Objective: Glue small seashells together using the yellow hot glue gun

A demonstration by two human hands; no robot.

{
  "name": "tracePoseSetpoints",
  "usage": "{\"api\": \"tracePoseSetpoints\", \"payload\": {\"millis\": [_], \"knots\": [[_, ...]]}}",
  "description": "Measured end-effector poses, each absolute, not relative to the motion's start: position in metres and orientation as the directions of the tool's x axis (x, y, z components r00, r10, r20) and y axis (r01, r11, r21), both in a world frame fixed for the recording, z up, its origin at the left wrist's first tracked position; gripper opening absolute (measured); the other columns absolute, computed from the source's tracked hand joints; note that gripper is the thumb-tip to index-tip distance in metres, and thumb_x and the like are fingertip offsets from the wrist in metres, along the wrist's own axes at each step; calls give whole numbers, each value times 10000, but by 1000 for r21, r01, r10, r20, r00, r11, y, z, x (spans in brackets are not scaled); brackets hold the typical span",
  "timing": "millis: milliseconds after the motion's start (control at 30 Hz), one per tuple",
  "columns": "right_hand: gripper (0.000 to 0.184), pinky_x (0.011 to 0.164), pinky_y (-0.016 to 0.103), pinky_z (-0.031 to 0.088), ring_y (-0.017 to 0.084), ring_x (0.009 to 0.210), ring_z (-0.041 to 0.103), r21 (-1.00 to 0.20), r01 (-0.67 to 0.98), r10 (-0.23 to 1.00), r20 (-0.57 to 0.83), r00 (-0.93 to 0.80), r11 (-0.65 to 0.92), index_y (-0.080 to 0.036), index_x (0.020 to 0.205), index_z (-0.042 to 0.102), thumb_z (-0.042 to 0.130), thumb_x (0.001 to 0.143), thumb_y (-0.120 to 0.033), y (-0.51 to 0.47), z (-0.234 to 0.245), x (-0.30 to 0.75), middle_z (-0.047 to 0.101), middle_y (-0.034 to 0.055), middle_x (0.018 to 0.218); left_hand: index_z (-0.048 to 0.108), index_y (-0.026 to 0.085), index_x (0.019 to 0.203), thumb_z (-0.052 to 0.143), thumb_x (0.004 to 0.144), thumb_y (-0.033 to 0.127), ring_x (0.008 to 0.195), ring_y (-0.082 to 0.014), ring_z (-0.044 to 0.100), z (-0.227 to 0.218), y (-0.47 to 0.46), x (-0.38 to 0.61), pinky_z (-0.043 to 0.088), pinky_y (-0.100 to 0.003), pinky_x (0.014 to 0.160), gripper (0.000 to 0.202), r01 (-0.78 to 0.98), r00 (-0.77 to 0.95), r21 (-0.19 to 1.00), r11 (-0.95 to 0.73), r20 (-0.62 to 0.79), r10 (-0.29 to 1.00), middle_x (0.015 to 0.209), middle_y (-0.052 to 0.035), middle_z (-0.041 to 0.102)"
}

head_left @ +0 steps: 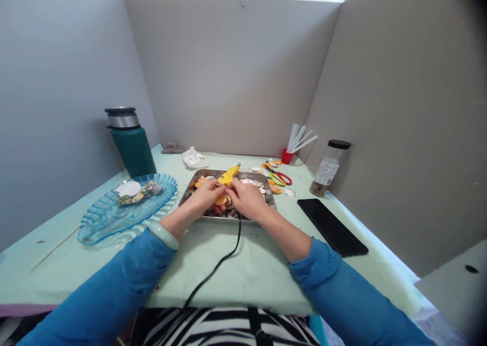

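My left hand (207, 196) and my right hand (247, 200) meet over a metal tray (184, 196), fingertips pinched close together. What lies between the fingers is too small and covered to make out. An orange shell (221, 200) shows just below the fingertips; whether it is held or lies in the tray I cannot tell. Behind the hands, a yellow hot glue gun (230, 175) rests across the tray, nozzle pointing away to the right. Its black cord (220, 261) runs under my right hand and over the table's front edge. Shells (261, 185) in white, orange and brown fill the tray, partly hidden.
To the left are a blue scalloped plate (102, 229) with a shell-covered piece (139, 196), a green bottle (133, 150) and a thin stick (55, 247). To the right stand pliers (280, 177), a red cup of glue sticks (287, 157), a jar (327, 171) and a phone (331, 226). Grey panels enclose the table.
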State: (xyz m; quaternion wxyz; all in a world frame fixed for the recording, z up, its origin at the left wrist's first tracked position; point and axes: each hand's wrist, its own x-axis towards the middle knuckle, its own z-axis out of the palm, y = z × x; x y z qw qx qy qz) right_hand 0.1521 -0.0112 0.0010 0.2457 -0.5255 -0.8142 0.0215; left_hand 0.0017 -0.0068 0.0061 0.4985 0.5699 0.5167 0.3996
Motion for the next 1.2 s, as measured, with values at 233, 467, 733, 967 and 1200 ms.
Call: {"api": "tracePoseSetpoints", "payload": {"millis": [233,467,733,967,1200], "knots": [[231,668,258,342,192,840,650,-294,842,867,366,-338,452,-205,1002,636,445,982,-333,-10,0,152,727,58,892,547,164,824,616,866,244,419,-141,608,4,-5,2,464,-204,377,114,209,150,978,21,-53,987,550,2,620],[233,671,261,344,199,857,650,-269,853,871,348,-347,447,-200,1002,643,447,977,-323,-11,1,152,729,68,907,539,171,827,590,878,226,416,-146,607,2,-5,1,463,-206,381,91,245,148,969,16,-54,988,540,-1,617],[234,663,260,338,195,842,651,-252,854,864,356,-356,456,-205,1000,634,437,985,-329,-8,-2,152,729,62,901,539,163,838,557,892,203,422,-144,609,4,-5,2,478,-214,390,70,261,150,965,11,-52,987,548,1,618],[238,666,256,334,193,856,651,-247,860,873,330,-358,446,-199,1008,626,430,990,-333,-10,0,152,728,65,918,534,162,849,562,902,211,423,-137,607,0,-3,1,476,-206,384,78,257,159,966,14,-56,986,554,9,614],[250,672,260,339,196,875,655,-247,861,874,329,-358,445,-195,1027,635,425,990,-325,-10,2,152,731,65,932,526,167,848,567,904,213,421,-134,605,3,-5,2,465,-194,387,83,270,149,963,21,-64,987,544,9,616]]}}
